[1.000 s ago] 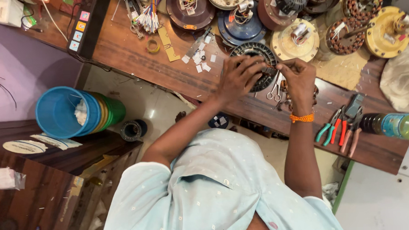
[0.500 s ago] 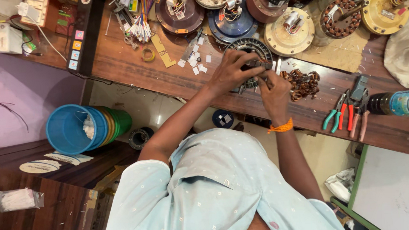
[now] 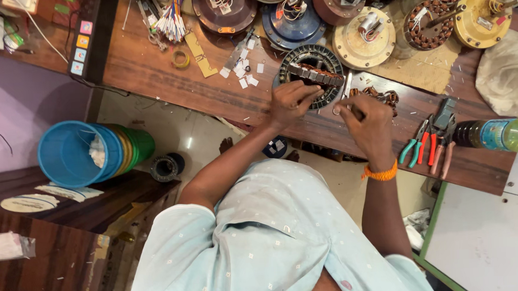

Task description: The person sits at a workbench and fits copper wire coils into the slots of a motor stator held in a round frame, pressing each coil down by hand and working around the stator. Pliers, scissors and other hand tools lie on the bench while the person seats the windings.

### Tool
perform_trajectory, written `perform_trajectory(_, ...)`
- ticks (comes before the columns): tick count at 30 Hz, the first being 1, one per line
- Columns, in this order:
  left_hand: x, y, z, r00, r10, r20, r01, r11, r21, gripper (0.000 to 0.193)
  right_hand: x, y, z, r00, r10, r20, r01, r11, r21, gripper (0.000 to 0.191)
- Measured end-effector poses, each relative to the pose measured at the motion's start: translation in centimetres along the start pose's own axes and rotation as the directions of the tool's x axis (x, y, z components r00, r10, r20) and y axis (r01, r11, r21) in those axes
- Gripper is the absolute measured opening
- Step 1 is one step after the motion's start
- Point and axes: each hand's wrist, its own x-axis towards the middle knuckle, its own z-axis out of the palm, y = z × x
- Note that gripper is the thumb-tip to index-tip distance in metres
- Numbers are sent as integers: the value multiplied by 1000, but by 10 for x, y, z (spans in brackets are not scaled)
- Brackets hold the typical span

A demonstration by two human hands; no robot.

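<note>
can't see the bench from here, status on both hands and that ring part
Left hand fingers on the dark stator ring. Right hand closed on scissors, beside it. Loose copper coil close by; pliers off right.

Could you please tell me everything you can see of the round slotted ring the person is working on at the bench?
The dark round slotted metal ring lies flat on the brown wooden workbench, near its front edge. Its rim is cut into evenly spaced teeth, and copper-coloured windings fill part of it. The left hand rests on its near rim, fingers curled over the slots. The right hand is beside it, apparently not touching. Small white paper slips lie to its left.
</note>
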Motion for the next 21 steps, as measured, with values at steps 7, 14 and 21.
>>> perform_trajectory(7,-7,13,10,895,-442,-57,417,875,-248,11,71,16,31,985,171,25,-171,985,-23,9)
perform_trajectory(14,-2,14,28,771,-637,-27,595,734,-329,18,93,51,48,935,321,152,-347,916,199,11)
perform_trajectory(21,7,29,8,938,-333,-99,343,933,111,14,65,68,29,919,389,67,-389,867,311,13)
